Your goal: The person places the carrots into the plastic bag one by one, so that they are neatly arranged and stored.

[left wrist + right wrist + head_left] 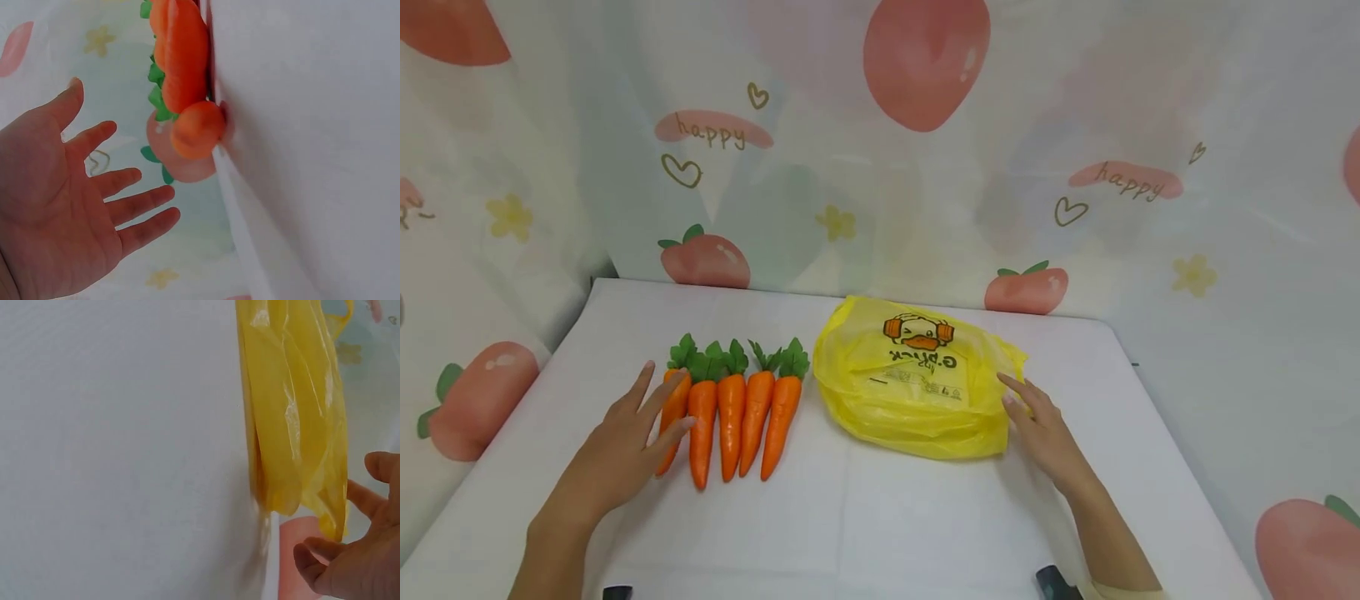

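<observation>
Several orange carrots (731, 425) with green leafy tops lie side by side on the left of the table. My left hand (621, 446) reaches over the leftmost carrot with fingers spread, and the left wrist view shows its bare palm beside the carrots (187, 69). To the right of the carrots lies a crumpled yellow plastic bag (917, 412) printed with a duck face and mirrored lettering. My right hand (1045, 433) is at the bag's right edge, fingers apart and loosely bent. In the right wrist view its fingertips are right at a corner of the bag (300, 419).
A white cloth covers the table (850, 533). Behind it and along both sides hangs a curtain (820, 167) printed with peaches, hearts and flowers. Two dark objects, a left one (617, 592) and a right one (1058, 583), show at the bottom of the head view.
</observation>
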{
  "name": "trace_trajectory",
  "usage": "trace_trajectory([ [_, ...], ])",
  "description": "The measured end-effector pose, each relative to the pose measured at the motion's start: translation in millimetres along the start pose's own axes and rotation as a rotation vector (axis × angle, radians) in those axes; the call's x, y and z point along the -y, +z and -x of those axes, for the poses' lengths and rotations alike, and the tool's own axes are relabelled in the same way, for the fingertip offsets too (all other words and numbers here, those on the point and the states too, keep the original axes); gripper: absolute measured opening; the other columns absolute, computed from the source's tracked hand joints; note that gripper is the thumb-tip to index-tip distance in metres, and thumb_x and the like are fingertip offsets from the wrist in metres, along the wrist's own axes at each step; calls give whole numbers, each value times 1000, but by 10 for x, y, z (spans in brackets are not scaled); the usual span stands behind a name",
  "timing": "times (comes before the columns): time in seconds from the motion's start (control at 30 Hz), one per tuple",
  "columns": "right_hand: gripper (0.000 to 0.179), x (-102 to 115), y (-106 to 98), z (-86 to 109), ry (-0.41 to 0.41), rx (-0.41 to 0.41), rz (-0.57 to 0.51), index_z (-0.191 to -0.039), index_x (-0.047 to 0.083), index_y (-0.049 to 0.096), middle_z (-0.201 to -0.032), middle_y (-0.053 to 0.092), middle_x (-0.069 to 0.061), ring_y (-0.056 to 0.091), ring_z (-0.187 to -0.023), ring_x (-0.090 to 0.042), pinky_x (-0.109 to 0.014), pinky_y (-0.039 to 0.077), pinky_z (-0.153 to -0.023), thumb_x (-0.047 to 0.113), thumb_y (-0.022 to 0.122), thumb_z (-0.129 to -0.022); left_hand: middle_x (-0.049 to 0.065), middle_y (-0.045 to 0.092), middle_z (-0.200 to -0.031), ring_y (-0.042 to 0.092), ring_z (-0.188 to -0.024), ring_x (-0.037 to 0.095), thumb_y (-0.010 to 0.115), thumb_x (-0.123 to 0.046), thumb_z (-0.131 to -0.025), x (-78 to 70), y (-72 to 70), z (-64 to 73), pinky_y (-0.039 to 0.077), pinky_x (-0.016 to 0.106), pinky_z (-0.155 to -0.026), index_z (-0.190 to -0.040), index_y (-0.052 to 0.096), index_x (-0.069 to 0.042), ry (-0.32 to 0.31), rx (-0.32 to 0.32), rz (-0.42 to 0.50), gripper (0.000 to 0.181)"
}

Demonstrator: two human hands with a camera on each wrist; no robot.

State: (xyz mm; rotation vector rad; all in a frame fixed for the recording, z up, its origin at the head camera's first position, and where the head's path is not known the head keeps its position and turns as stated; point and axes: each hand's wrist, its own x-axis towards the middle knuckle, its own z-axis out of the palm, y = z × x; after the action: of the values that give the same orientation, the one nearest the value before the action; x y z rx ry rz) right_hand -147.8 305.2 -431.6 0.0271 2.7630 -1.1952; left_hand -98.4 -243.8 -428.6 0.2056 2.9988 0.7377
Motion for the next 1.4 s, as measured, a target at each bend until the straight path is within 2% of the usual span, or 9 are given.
trace_trajectory([
  [0.13,58,-3,-5,-76,15,-1,-77,-161,22,39,-167,20,-20,11,-153,-46,-74,14,-113,48,45,-110,28,1,-168,21,-139,66,48,-51,-107,115,-9,-13,26,85,-95,-167,18,-18,-48,39,87,74],
  [0.27,55,7,-8,-153,57,11,-131,-161,22,41,-167,20,-20,10,-154,-45,-73,13,-115,42,47,-110,33,7,-165,19,-141,65,51,-47,-108,187,-20,-34,23,86,-97,-166,23,-16,-47,50,182,71],
  [0.37,53,20,-13,-197,102,18,-166,-160,22,42,-168,18,-20,9,-154,-44,-72,14,-115,41,48,-110,35,15,-162,33,-136,61,52,-44,-108,223,-21,-68,38,78,-95,-165,26,-15,-43,64,246,69],
  [0.47,53,34,-24,-229,141,24,-199,-159,21,44,-169,18,-18,11,-154,-43,-71,14,-116,41,48,-110,34,23,-158,48,-125,53,54,-41,-108,260,-20,-118,53,65,-87,-164,27,-13,-40,83,290,68],
  [0.67,53,83,-32,-282,186,56,-279,-159,20,44,-169,19,-14,14,-154,-40,-66,17,-118,36,50,-109,33,35,-150,54,-114,45,57,-36,-107,328,-46,-206,57,55,-81,-161,33,-8,-29,106,297,65],
  [0.83,52,116,-26,-328,212,62,-309,-158,19,45,-167,23,-17,29,-144,-43,-62,27,-116,35,52,-109,31,39,-147,53,-114,44,61,-34,-106,370,-62,-270,58,46,-77,-160,36,-9,-42,139,364,64],
  [1.07,50,46,-21,-390,236,66,-333,-153,14,52,-159,35,-15,38,-128,-37,-46,38,-103,35,55,-108,27,42,-147,50,-115,42,65,-32,-104,397,-27,-346,55,44,-79,-159,39,-10,-79,159,462,65],
  [1.3,50,21,-34,-438,257,46,-315,-147,10,58,-151,43,-15,45,-119,-33,-36,46,-92,38,59,-106,30,39,-149,50,-114,45,71,-21,-100,390,31,-380,56,49,-80,-154,46,-6,-53,137,444,61],
  [1.4,51,36,-46,-452,275,33,-306,-144,8,60,-146,45,-15,45,-118,-32,-35,46,-92,40,61,-105,29,40,-147,52,-112,43,74,-17,-97,376,49,-386,56,47,-79,-152,48,-6,-48,123,426,63],
])
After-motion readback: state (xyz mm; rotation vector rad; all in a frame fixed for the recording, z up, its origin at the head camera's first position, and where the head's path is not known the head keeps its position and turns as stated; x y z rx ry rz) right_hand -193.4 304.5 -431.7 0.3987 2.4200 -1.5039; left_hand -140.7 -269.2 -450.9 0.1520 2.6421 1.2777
